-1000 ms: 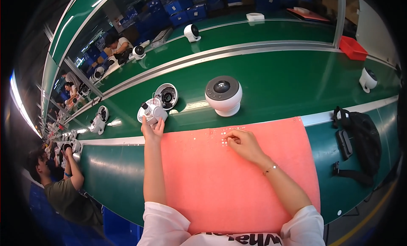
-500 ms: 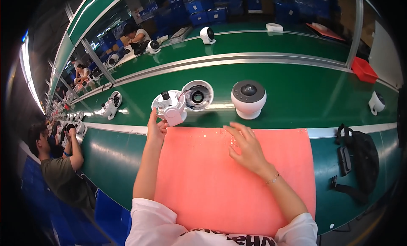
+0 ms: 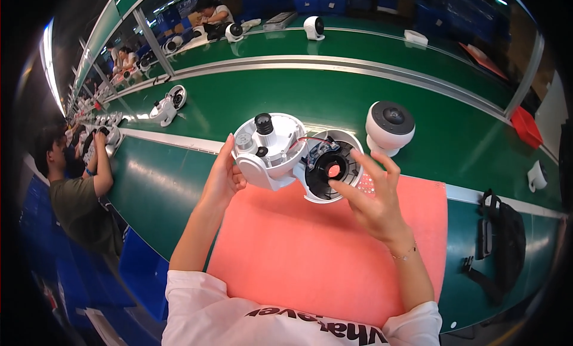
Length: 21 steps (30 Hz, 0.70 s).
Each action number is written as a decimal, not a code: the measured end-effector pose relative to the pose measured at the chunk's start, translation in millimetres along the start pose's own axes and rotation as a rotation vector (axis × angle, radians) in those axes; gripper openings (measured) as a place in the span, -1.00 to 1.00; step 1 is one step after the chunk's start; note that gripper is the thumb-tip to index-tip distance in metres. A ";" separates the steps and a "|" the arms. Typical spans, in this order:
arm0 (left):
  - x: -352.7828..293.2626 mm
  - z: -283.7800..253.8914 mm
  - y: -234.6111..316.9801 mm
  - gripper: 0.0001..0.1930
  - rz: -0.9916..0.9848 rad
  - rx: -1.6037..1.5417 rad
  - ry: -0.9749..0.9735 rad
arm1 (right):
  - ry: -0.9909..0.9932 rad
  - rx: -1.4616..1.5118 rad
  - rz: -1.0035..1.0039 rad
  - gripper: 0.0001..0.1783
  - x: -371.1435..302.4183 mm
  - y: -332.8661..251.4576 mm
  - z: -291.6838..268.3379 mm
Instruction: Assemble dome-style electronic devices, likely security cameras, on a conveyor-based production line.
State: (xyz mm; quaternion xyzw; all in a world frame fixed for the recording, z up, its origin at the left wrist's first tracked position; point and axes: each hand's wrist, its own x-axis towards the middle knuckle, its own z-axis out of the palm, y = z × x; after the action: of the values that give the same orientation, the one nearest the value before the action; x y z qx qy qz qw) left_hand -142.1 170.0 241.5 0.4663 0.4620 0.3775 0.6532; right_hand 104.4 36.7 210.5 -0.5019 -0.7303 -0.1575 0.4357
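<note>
A white round camera is opened in two over the mat. Its rear housing (image 3: 256, 170), with a black lens barrel (image 3: 264, 124) standing up inside, is gripped at the left side by my left hand (image 3: 224, 176). Thin red wires lead from it to the round front shell (image 3: 316, 188), which shows a dark inside, a small circuit board (image 3: 322, 152) and a central hole. My right hand (image 3: 376, 197) has its thumb and fingertips on the shell's right side, the fingers bent around the edge. Behind it stands a closed white camera (image 3: 391, 128) with a grey face.
A pink mat (image 3: 322, 250) covers the bench before me. A black bag (image 3: 507, 244) lies at right, near a small white camera (image 3: 537, 176) and a red bin (image 3: 525, 128). Another opened camera (image 3: 169, 106) stands at left. A co-worker (image 3: 83, 191) sits at left.
The opened camera has come from the green surface toward me, over the mat, in my left hand. My right hand, empty before, has moved onto the front shell. The view has shifted.
</note>
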 end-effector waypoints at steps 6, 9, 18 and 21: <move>0.8 -15.1 4.0 -0.59 0.045 -0.162 -0.146 | 0.111 0.074 -0.030 -0.74 -5.8 2.5 -8.1; 11.2 -16.8 -2.8 -0.55 -0.043 -0.088 -0.132 | 0.102 0.461 0.124 -0.56 4.3 -5.7 -24.6; 47.5 42.2 -56.1 -0.57 -0.335 0.648 -1.168 | -0.406 1.369 0.683 -0.41 15.2 -33.5 -42.2; 37.4 47.7 -50.1 -0.52 -0.435 0.755 -1.439 | -0.737 1.267 0.273 -0.30 12.4 -9.1 -38.7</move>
State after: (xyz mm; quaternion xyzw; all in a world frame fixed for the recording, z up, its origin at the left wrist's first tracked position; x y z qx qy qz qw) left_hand -82.6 178.1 190.7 0.6811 0.1075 -0.3262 0.6466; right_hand 113.5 14.1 244.3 -0.2609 -0.7112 0.5277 0.3841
